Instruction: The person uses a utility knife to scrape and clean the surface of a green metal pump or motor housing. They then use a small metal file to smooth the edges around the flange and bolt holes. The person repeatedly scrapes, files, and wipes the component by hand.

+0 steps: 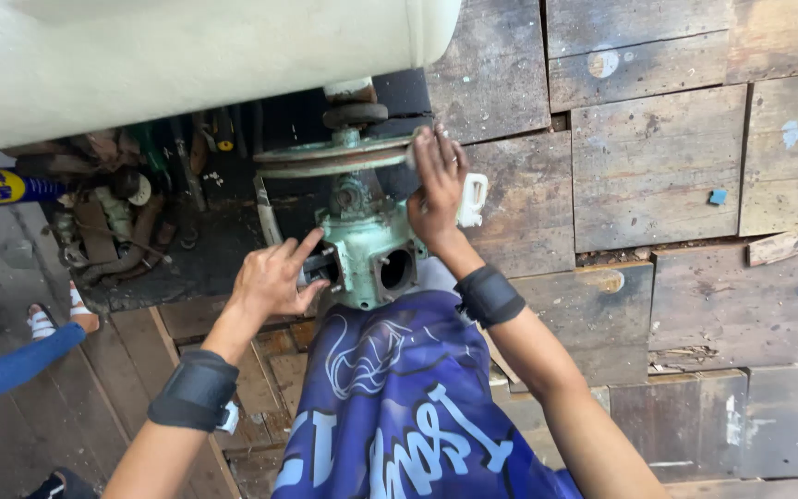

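A: What's around?

B: A floor of worn wooden planks (658, 176), with a big cream tank (187, 65) across the far left.

A: And in the middle?

B: A pale green pump housing (367, 245) with a flat pulley wheel (334, 155) on its far end, just beyond blue printed shorts (399, 407).

A: The hands?

B: The right hand (438, 189) lies open, fingers spread, against the wheel's right rim. The left hand (274, 277) is loosely open, fingertips touching the housing's left port, gripping nothing.
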